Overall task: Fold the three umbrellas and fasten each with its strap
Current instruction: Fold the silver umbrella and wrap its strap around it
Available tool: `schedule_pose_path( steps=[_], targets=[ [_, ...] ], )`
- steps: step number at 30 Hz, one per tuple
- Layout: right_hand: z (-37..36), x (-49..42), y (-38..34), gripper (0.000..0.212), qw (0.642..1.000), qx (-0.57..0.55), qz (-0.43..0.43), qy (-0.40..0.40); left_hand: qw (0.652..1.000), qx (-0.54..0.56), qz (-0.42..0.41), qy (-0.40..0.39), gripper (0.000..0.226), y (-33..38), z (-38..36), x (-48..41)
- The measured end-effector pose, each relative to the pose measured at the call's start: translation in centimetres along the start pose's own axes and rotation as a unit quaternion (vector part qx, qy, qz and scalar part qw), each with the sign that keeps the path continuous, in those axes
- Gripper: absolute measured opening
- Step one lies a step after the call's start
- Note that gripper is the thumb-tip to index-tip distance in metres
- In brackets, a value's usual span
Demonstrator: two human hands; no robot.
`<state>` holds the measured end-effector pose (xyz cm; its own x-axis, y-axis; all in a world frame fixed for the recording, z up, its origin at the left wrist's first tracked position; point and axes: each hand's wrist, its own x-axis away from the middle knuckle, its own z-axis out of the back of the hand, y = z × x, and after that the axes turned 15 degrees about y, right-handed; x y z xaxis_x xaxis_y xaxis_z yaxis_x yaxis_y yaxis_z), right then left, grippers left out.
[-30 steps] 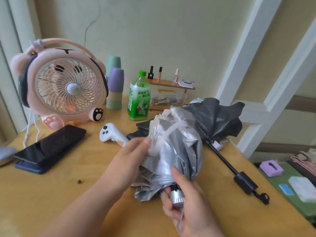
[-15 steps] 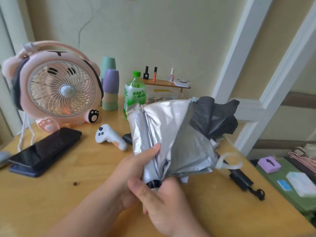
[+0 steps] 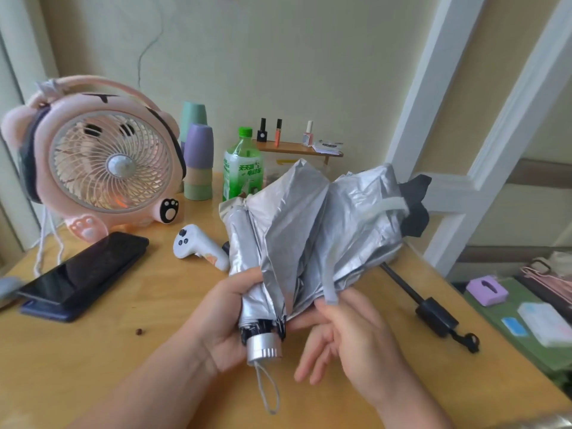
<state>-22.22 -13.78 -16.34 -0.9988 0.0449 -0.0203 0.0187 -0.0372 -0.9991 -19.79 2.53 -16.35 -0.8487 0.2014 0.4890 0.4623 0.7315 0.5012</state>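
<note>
Head view: I see the left hand (image 3: pixel 216 323) grip the silver umbrella (image 3: pixel 309 227) just above its round handle, holding it up over the wooden table (image 3: pixel 108 335). The cloth is loose and bunched. The right hand (image 3: pixel 356 335), fingers spread, touches the folds by the hanging strap (image 3: pixel 329 274); I cannot tell if it pinches it. A black umbrella (image 3: pixel 416 212) lies behind.

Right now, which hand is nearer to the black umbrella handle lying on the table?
Right. The right hand is just left of the black handle, apart from it; the left hand grips the silver umbrella farther left.
</note>
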Motion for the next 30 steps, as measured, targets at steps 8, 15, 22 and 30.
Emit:
schedule_pose_path(
  steps=[8,15,22,30],
  targets=[
    [-0.3,0.1,-0.1,0.037,0.998,0.014,0.061,0.022,0.998,0.034,-0.015,-0.052,0.023,-0.1,-0.6,0.4],
    [-1.9,-0.2,-2.0,0.029,0.930,0.231,0.219,0.182,0.997,0.014,-0.025,-0.071,0.028,-0.2,0.6,-1.3],
    [-2.4,-0.7,-3.6,0.088,0.944,0.077,0.287,0.146,0.996,0.021,-0.028,-0.081,0.032,-0.3,-0.4,0.0],
    [-2.5,-1.5,-1.0,0.046,0.986,0.046,0.128,0.098,0.998,0.029,-0.020,-0.058,0.033,-0.2,0.7,-1.3]
  ],
)
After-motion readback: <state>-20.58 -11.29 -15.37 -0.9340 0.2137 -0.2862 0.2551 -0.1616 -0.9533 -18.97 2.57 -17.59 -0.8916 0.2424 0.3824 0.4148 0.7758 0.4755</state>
